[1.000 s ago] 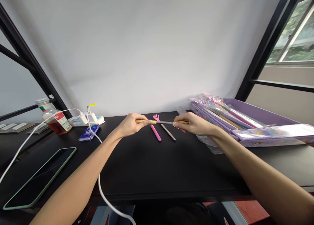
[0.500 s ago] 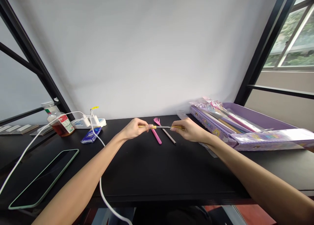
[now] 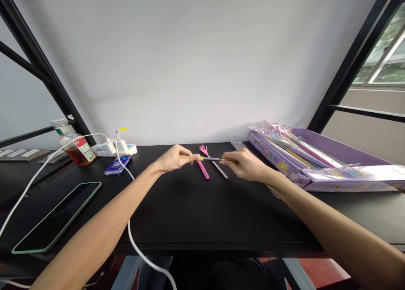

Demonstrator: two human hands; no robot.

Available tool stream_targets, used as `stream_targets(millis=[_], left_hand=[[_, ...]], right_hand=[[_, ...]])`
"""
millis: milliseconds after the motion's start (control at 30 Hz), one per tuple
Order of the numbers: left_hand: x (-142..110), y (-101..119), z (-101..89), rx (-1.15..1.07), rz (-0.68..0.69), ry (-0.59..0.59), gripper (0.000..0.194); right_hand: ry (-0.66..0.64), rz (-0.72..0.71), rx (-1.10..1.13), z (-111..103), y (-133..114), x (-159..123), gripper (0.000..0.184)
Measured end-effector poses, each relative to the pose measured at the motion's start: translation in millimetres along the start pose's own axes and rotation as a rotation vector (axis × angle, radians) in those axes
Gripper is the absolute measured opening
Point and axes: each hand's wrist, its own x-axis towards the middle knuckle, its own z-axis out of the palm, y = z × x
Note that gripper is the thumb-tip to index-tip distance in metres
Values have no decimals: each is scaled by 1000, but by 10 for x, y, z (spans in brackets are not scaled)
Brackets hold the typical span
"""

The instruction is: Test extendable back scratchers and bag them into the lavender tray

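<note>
My left hand [image 3: 177, 158] is closed in a pinch on the yellow handle end of a thin metal rod with yellow ends [image 3: 212, 158]. My right hand [image 3: 245, 163] grips the other end, where a bit of yellow shows between the fingers; the tip there is hidden. The rod is held level above the black desk, its bare metal middle spanning the gap between my hands. Just behind and below it lie a pink claw-shaped scratcher head [image 3: 203, 150], a pink handle [image 3: 203, 170] and a slim greyish rod [image 3: 220, 170]. How these join is covered by the held rod.
To the right stands a purple box [image 3: 316, 174] with several plastic-wrapped sticks. On the left are a phone [image 3: 58, 218], a blue packet [image 3: 117, 165], a power strip [image 3: 129, 149] and a bottle of brown liquid [image 3: 77, 148]. A white cable [image 3: 133, 239] runs past my left forearm.
The whole view has shifted slightly, with desk items appearing higher. My right fingers have changed position a little on the rod's end. Both hands keep their hold.
</note>
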Motion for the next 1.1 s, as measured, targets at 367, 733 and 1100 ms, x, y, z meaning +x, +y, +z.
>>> stream_targets(millis=[367, 733, 1100], left_hand=[[-2, 57, 95, -23, 6, 56, 52], [-12, 26, 184, 30, 101, 135, 48], [-32, 79, 209, 320, 256, 90, 48]], right_hand=[[-1, 71, 73, -14, 25, 3, 30], [-149, 259, 327, -126, 4, 23, 38], [-192, 273, 302, -321, -36, 42, 39]])
